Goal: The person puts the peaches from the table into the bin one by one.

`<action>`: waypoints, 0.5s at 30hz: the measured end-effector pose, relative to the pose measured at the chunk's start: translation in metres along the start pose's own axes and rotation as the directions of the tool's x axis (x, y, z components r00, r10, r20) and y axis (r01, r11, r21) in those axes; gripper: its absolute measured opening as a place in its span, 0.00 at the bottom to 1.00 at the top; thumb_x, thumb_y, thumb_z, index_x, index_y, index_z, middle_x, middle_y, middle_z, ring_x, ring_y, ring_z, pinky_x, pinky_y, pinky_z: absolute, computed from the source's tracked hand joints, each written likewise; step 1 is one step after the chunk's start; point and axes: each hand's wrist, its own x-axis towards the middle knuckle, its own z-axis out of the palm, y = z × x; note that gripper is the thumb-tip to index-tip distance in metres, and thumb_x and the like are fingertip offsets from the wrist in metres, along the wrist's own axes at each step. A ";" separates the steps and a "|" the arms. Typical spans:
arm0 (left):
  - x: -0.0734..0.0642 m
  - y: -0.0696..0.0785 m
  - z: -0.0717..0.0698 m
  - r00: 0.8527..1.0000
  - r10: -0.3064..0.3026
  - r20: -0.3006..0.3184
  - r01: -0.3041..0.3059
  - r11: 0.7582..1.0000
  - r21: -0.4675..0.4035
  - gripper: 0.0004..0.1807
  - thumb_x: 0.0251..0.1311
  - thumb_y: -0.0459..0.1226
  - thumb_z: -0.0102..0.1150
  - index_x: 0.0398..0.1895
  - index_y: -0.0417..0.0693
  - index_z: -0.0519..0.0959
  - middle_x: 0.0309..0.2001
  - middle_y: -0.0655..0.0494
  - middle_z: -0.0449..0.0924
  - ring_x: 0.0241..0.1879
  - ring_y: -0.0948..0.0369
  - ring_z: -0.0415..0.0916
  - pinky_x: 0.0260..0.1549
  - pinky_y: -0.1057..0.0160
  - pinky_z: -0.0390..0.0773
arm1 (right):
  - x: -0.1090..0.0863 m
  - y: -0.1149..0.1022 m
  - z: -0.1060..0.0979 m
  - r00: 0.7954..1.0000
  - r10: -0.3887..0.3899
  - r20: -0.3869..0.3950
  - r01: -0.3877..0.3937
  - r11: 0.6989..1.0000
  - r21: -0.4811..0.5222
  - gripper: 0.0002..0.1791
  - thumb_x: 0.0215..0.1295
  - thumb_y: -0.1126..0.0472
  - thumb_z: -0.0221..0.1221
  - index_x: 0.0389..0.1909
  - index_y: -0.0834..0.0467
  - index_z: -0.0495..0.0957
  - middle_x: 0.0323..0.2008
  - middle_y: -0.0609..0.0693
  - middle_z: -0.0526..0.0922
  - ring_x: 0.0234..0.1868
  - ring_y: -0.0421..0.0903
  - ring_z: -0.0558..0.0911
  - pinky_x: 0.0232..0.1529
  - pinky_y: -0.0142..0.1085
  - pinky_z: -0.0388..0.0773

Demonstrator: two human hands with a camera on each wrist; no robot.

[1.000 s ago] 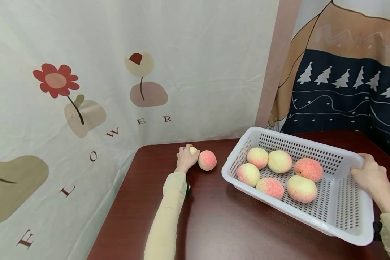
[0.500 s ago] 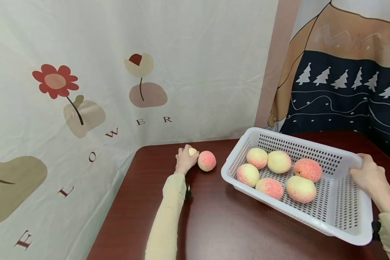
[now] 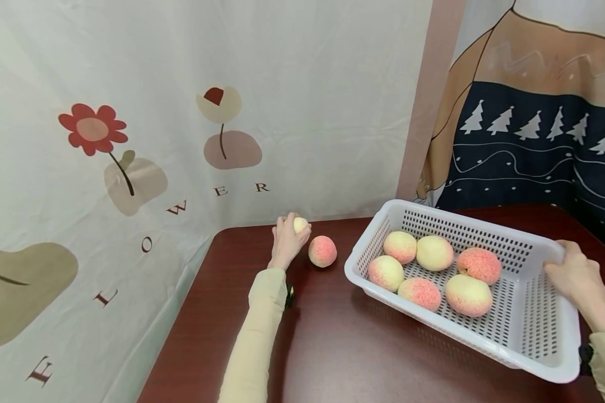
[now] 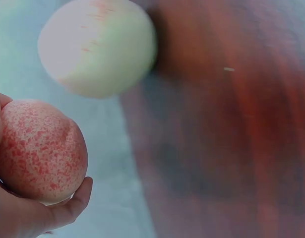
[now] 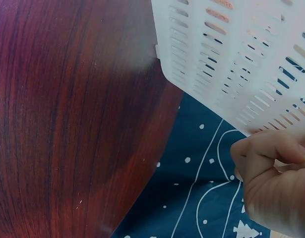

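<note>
My left hand [image 3: 288, 243] holds a peach [image 4: 43, 151] with a red-speckled side, thumb and fingers curled round it, near the back edge of the table. Just right of that hand, a second peach [image 3: 322, 251], pink and pale, lies on the table; it shows pale at the top of the left wrist view. On the right, a white perforated plastic basket [image 3: 534, 319] contains several yellow and pink peaches [image 3: 435, 253]. My right hand [image 3: 580, 277] grips the basket's right end, thumb inside and fingers outside. In the right wrist view, the basket's outer wall is tilted above the hand.
The dark red-brown table [image 3: 333, 341] has a glossy wood grain. Behind it hangs a pale curtain [image 3: 322, 112] with printed flowers and letters. A navy cloth [image 3: 514, 162] with white trees hangs behind the basket.
My left hand has risen slightly with the peach in its grip. The right hand keeps its hold on the basket, and the other peaches stay where they were.
</note>
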 end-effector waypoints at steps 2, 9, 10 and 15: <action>0.001 0.009 -0.003 0.999 0.045 -0.012 -0.045 0.999 0.001 0.24 0.60 0.50 0.55 0.57 0.53 0.71 0.59 0.44 0.64 0.51 0.45 0.62 0.42 0.49 0.72 | 0.000 0.000 0.000 1.000 0.001 0.002 -0.001 1.000 0.002 0.35 0.64 0.67 0.40 0.68 0.76 0.38 0.49 0.84 0.57 0.24 0.66 0.77 0.15 0.41 0.76; -0.005 0.048 -0.010 0.981 0.191 -0.025 -0.191 0.982 0.006 0.23 0.59 0.49 0.57 0.56 0.53 0.72 0.60 0.46 0.64 0.51 0.45 0.63 0.41 0.49 0.74 | 0.001 0.001 0.000 1.000 -0.003 -0.001 0.003 1.000 -0.002 0.34 0.64 0.67 0.39 0.67 0.77 0.39 0.49 0.84 0.57 0.25 0.66 0.77 0.15 0.42 0.77; -0.006 0.053 -0.010 0.977 0.213 -0.028 -0.213 0.977 0.010 0.23 0.59 0.49 0.57 0.56 0.52 0.72 0.59 0.46 0.65 0.51 0.45 0.64 0.41 0.50 0.74 | 0.001 0.000 0.000 1.000 -0.003 0.000 0.003 1.000 -0.002 0.35 0.64 0.67 0.40 0.67 0.76 0.39 0.49 0.84 0.57 0.25 0.66 0.77 0.15 0.42 0.77; -0.016 0.076 -0.006 0.955 0.297 -0.024 -0.296 0.955 0.025 0.22 0.58 0.50 0.57 0.54 0.53 0.73 0.58 0.48 0.65 0.51 0.48 0.64 0.38 0.53 0.75 | 0.001 0.001 0.000 1.000 -0.007 0.001 0.007 1.000 0.000 0.35 0.64 0.67 0.40 0.67 0.76 0.39 0.50 0.84 0.57 0.26 0.67 0.77 0.15 0.42 0.77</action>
